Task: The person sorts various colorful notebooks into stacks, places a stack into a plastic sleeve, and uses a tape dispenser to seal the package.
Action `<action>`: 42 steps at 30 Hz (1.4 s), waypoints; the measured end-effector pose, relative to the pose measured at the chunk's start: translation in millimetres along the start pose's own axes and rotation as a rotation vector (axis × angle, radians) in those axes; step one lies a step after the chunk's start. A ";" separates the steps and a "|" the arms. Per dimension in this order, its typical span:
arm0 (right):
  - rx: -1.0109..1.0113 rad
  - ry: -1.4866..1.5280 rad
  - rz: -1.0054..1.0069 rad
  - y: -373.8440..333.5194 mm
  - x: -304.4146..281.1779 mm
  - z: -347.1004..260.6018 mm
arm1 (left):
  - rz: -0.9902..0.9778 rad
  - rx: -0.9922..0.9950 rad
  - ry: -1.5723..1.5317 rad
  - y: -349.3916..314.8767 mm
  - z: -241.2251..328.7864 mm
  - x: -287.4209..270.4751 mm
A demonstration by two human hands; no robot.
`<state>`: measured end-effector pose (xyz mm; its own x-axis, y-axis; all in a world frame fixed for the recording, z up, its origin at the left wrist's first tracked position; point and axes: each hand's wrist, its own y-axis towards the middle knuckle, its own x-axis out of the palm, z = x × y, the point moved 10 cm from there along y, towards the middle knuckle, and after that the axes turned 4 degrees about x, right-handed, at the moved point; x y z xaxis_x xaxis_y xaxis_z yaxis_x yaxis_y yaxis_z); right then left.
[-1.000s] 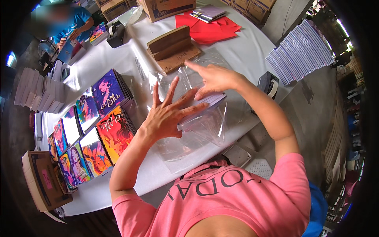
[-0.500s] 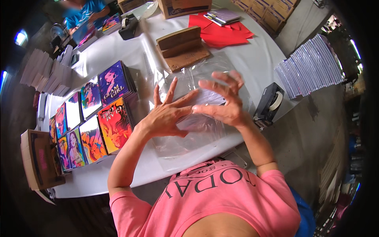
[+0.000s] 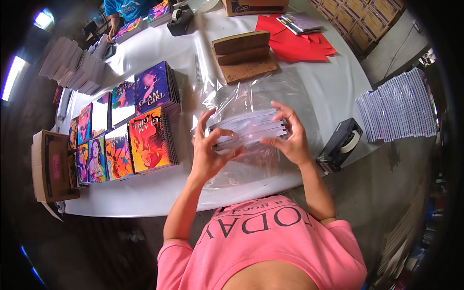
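Observation:
A stack of white page blocks [image 3: 251,124], which looks like several notebooks seen along their edges, lies in the middle of a clear plastic sheet [image 3: 241,169] on the table. My left hand [image 3: 208,145] curls around its left end, thumb near the front and fingers bent over the top. At the opposite end my right hand [image 3: 292,137] grips it between thumb and fingers. Whether plastic covers the stack cannot be made out clearly. Right of my right hand stands a black tape dispenser [image 3: 340,145].
Spiral notebooks with colourful covers [image 3: 147,140] stand in piles on the left, beside a cardboard box [image 3: 50,166]. Beyond the plastic are a brown stand [image 3: 246,58] and red sheets [image 3: 304,46]. Stacked wrapped notebooks [image 3: 398,106] are at right. A co-worker's blue sleeve [image 3: 113,7] shows far left.
Both hands were spread over the plastic with fingers apart; now they have moved to the two ends of the white stack, which shows more fully. The whole view has shifted slightly.

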<state>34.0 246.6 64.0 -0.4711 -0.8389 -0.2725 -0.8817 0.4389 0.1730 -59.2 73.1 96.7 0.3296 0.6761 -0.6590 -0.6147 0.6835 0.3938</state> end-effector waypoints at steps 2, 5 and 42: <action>-0.054 0.127 -0.013 11.6 0.2 2.3 | 0.006 -0.175 -0.291 6.6 -29.3 14.1; 0.102 0.309 -0.203 21.3 13.2 -8.0 | -0.157 -0.410 -0.605 13.2 -47.6 34.7; 0.153 0.230 -0.636 102.0 48.5 -27.1 | -0.204 -0.127 -0.271 64.3 -11.7 18.7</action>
<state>-78.0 242.0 94.1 0.1413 -0.9878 -0.0661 -0.9864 -0.1349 -0.0937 -101.0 126.5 102.1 0.6227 0.5890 -0.5151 -0.5947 0.7841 0.1776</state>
